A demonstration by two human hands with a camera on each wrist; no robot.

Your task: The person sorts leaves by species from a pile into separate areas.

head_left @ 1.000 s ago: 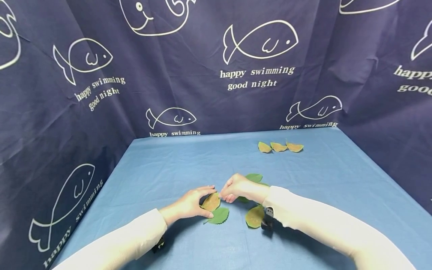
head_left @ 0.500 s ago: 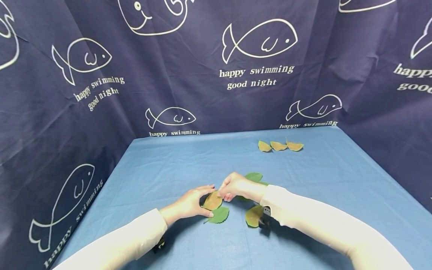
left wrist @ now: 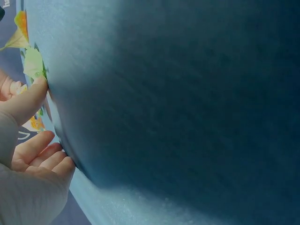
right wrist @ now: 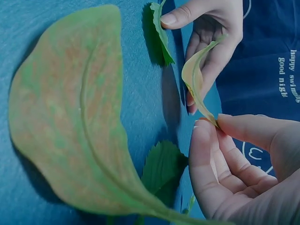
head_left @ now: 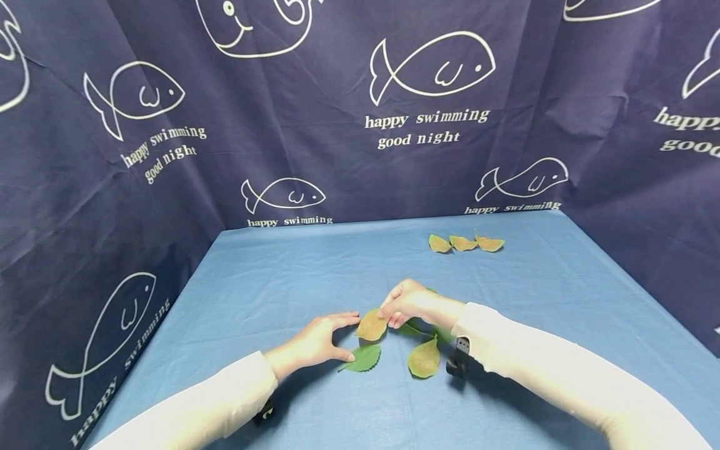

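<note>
My right hand (head_left: 413, 301) pinches a yellowish-brown leaf (head_left: 371, 325) by one end, between thumb and forefinger. In the right wrist view that leaf (right wrist: 193, 77) is curved and raised off the cloth. My left hand (head_left: 315, 340) lies to its left, fingers extended and spread. Its thumb touches a green, saw-edged leaf (head_left: 367, 359) on the cloth. A second yellowish-brown leaf (head_left: 424, 359) lies below my right hand and looks large in the right wrist view (right wrist: 70, 112). Green leaves (head_left: 412, 327) lie partly hidden beneath the right hand.
Three yellowish-brown leaves (head_left: 463, 243) lie in a row toward the back right of the blue cloth-covered table (head_left: 292, 269). Dark blue curtains (head_left: 337, 125) with white fish drawings stand behind and at both sides.
My right hand has moved right and slightly away with the yellowish-brown leaf, drawing it out from between the left thumb and fingers. The left hand has stayed by the green leaf.
</note>
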